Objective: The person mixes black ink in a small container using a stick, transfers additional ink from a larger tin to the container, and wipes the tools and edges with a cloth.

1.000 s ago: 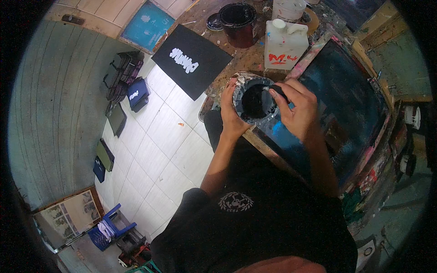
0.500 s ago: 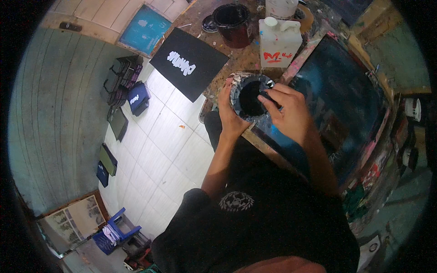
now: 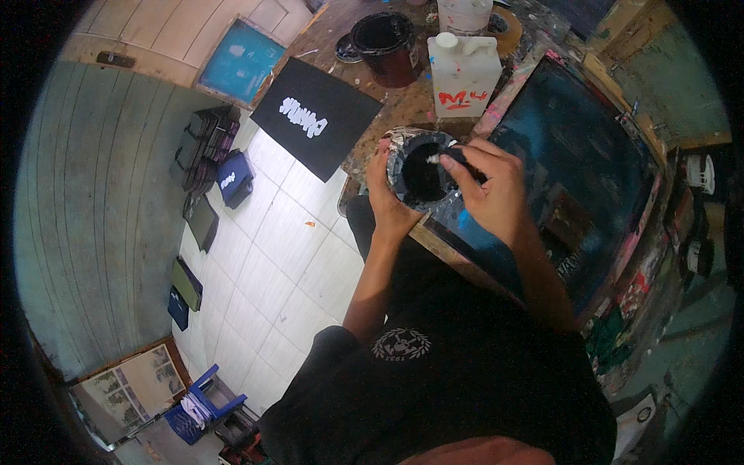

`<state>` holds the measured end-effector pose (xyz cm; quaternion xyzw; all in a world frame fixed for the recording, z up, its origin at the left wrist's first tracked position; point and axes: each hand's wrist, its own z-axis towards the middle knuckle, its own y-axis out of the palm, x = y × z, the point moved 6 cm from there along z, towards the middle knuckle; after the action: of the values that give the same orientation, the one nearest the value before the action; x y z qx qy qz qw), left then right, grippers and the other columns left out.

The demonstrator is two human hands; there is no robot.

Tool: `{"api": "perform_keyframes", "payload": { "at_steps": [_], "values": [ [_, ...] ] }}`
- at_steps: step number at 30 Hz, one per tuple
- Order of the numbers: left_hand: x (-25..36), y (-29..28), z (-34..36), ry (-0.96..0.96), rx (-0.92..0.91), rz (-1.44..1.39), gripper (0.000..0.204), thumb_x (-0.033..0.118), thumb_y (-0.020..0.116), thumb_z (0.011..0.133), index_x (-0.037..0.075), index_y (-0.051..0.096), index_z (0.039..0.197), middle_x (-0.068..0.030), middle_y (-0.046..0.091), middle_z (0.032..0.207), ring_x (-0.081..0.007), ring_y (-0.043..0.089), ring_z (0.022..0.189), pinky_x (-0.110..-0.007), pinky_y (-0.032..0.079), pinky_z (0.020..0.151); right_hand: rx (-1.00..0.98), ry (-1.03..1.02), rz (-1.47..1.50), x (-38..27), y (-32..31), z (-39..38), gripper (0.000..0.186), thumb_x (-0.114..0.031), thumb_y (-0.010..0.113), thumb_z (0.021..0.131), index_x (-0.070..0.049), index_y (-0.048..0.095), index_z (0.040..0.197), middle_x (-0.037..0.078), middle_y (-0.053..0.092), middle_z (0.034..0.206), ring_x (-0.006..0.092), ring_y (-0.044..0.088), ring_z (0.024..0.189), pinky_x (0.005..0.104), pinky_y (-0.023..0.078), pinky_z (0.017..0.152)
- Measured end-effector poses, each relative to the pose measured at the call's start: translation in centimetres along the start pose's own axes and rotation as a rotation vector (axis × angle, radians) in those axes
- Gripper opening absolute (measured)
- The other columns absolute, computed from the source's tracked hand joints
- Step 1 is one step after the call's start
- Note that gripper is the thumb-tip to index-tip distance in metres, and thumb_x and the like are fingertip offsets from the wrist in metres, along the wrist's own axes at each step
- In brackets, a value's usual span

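Note:
My left hand (image 3: 390, 203) is wrapped round the near left side of a round, paint-crusted tub (image 3: 399, 174). Dark paint (image 3: 421, 177) fills its inside. Over the tub's right rim, my right hand (image 3: 496, 190) is closed in a pinch, thumb and forefinger toward the opening. A small pale tip shows by the thumb; the rest of what those fingers grip is dark and mostly hidden. Under and right of this hand lies a wood-framed printing screen (image 3: 597, 147) with dark mesh and blue smears.
Behind the tub stand a white jug (image 3: 465, 74) with red marks and a dark bucket (image 3: 385, 54). A black sheet with white lettering (image 3: 310, 116) overhangs the table's left edge. Folded bags (image 3: 232, 180) line the wall; a blue stool (image 3: 203, 403) sits lower left.
My right hand has shifted and turned slightly at the tub's rim, and a pale tip now shows by its thumb. My left hand keeps its hold.

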<state>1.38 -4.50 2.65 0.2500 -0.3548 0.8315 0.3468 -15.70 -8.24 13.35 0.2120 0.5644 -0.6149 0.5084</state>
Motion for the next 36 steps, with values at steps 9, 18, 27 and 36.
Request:
{"api": "perform_keyframes", "payload": {
  "at_steps": [9,18,27,36],
  "values": [
    [0.3,0.0,0.2,0.038,0.017,0.056,0.104,0.025,0.096,0.06,0.005,0.039,0.145,-0.0206,0.051,0.144,-0.0355,0.053,0.132,-0.044,0.042,0.112,-0.022,-0.004,-0.021,0.0,0.0,-0.1,0.012,-0.009,0.07,0.09,0.003,0.068,0.09,0.019,0.063,0.085,0.0397,0.065,0.078,0.0442,0.051,0.067],
    [0.1,0.0,0.1,0.052,0.022,0.016,0.103,0.025,0.096,0.06,0.005,0.04,0.144,-0.0216,0.051,0.144,-0.0361,0.052,0.132,-0.044,0.041,0.112,0.006,-0.019,-0.009,-0.1,0.1,-0.1,0.013,-0.011,0.07,0.091,0.002,0.068,0.091,0.021,0.063,0.087,0.0405,0.065,0.08,0.0444,0.052,0.069],
    [0.4,0.0,0.2,0.053,0.0,0.04,0.106,0.023,0.097,0.058,0.004,0.039,0.144,-0.0211,0.05,0.144,-0.0352,0.052,0.133,-0.043,0.041,0.112,0.008,-0.035,-0.023,0.1,0.2,-0.4,0.013,-0.007,0.07,0.09,0.005,0.069,0.095,0.019,0.064,0.087,0.0357,0.065,0.078,0.0405,0.051,0.068],
    [0.0,0.4,0.0,0.022,0.013,-0.065,0.106,0.019,0.096,0.059,0.002,0.039,0.147,-0.023,0.049,0.147,-0.0407,0.05,0.134,-0.047,0.038,0.112,-0.004,-0.039,-0.05,-0.4,-0.1,-0.3,0.013,-0.01,0.071,0.09,0.003,0.069,0.092,0.02,0.064,0.089,0.0399,0.065,0.081,0.0436,0.052,0.071]
  ]
}}
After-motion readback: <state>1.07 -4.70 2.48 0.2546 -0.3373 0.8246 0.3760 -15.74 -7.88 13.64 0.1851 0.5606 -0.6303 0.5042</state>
